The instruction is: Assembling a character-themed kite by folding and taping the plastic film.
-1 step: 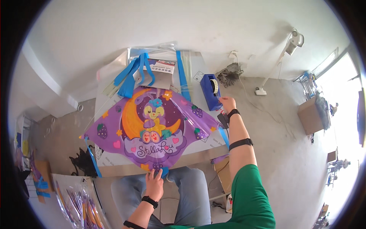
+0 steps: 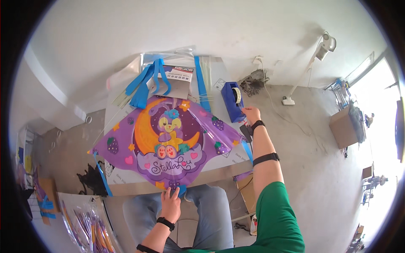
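While the kite (image 2: pixel 168 137) spreads across the worktop (image 2: pixel 215 168), its left tip pokes out past the edge, purple, dotted with berries, stars and a pink heart. Down at the bottom tip, the left hand (image 2: pixel 171 204) rests, fingers slightly apart, by a blue scrap (image 2: pixel 182 191). Mid-kite, a winking bunny, orange moon, lettered cloud, all glossy! Over right, the blue tape dispenser (image 2: pixel 230 97), and at its front the right hand (image 2: pixel 252 114), fingers curled; whether they pinch tape, I can't tell.

The kite (image 2: pixel 173 137) lay on the table (image 2: pixel 217 167), with a tape dispenser (image 2: pixel 233 107) behind its right side and, behind its middle, a box (image 2: pixel 180 86) apparently partly under ribbons (image 2: pixel 141 90).
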A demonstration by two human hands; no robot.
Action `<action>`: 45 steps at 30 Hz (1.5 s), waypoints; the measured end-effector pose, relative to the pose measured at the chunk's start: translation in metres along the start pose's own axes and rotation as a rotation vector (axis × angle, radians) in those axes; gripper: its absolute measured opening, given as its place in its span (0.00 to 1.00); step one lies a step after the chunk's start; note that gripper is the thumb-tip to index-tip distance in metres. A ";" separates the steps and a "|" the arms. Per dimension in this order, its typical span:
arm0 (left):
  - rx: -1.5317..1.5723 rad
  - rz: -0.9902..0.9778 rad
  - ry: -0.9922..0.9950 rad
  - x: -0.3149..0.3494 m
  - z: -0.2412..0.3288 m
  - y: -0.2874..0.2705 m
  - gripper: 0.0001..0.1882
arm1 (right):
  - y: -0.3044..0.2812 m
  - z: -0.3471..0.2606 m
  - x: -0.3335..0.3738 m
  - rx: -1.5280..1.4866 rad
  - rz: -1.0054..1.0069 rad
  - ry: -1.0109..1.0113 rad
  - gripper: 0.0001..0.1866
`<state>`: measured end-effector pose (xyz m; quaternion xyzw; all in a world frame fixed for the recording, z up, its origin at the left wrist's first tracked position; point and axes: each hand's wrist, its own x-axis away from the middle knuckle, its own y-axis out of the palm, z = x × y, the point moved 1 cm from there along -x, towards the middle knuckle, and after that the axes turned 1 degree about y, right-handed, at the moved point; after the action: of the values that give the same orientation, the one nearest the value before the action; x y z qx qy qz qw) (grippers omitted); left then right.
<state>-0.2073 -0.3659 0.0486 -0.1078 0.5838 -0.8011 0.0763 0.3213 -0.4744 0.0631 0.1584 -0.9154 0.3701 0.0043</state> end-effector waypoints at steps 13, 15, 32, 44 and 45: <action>0.052 -0.082 -0.069 0.003 0.000 -0.001 0.07 | 0.018 0.026 0.021 -0.797 0.038 0.161 0.06; 0.000 -0.021 -0.022 0.006 0.000 0.007 0.03 | 0.018 0.038 0.026 -0.740 0.037 0.149 0.06; 0.012 0.030 -0.064 -0.002 -0.003 0.002 0.09 | 0.069 -0.018 0.235 -0.709 -0.190 0.122 0.07; -0.015 -0.120 -0.096 -0.004 0.005 0.006 0.11 | 0.178 -0.022 0.362 -0.542 -0.355 0.183 0.12; -0.018 -0.099 -0.101 -0.003 0.003 0.008 0.12 | 0.180 -0.024 0.363 -0.532 -0.351 0.178 0.13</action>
<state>-0.2033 -0.3700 0.0416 -0.1775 0.5804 -0.7921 0.0647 -0.0788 -0.4403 0.0040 0.2741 -0.9347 0.1243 0.1893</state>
